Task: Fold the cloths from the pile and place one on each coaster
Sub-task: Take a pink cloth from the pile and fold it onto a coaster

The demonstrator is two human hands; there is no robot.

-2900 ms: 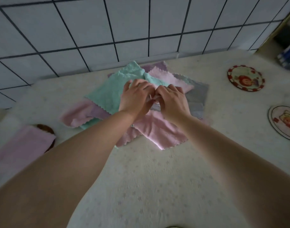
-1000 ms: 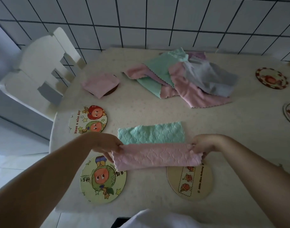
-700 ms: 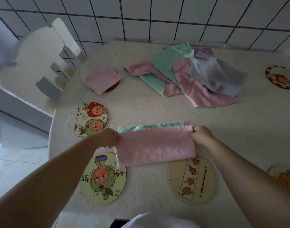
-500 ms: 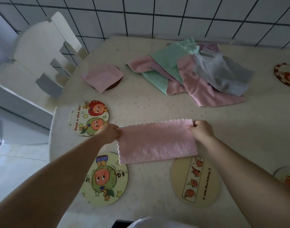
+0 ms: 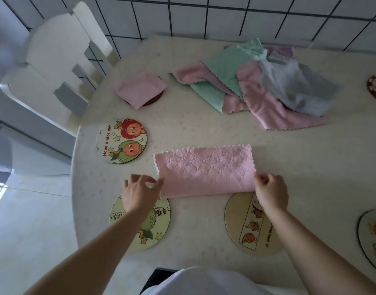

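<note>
A pink, waffle-textured microfibre cloth with scalloped edges point(image 5: 205, 171) lay folded into a long band near the front of the cream, speckled round table point(image 5: 204, 128). The left hand point(image 5: 140, 193) touched the band's near-left corner with thumb and fingers loosely spread, pinching nothing that could be made out. The right hand point(image 5: 271, 191) pinched the near-right corner between curled fingers. Behind them sat a rumpled pile of fleecy pink, mint and grey cloths point(image 5: 261, 86). A folded pink square cloth point(image 5: 139, 88) covered a dark round coaster point(image 5: 156, 99). Flat round cartoon-printed coasters lay bare at the left point(image 5: 121, 141), under the left wrist point(image 5: 159, 226) and beside the right forearm point(image 5: 250, 226).
</note>
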